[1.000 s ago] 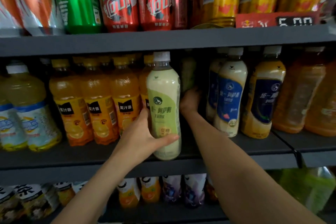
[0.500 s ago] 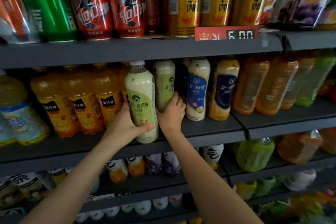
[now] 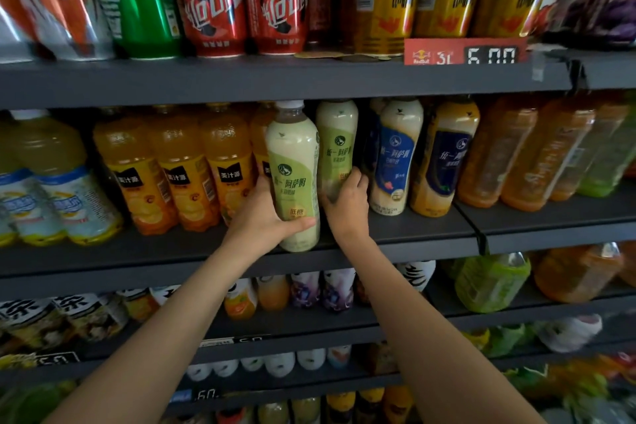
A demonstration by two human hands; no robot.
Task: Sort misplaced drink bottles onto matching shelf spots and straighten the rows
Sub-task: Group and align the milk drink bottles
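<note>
Green-labelled bottle (image 3: 292,175), pale, apparently milky.

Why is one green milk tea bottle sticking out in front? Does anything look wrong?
The front green-label bottle, held by the left hand, stands at the shelf edge, overlapping the orange juice bottles. The right hand grips a matching bottle behind. Nothing looks spilled or broken.
</note>
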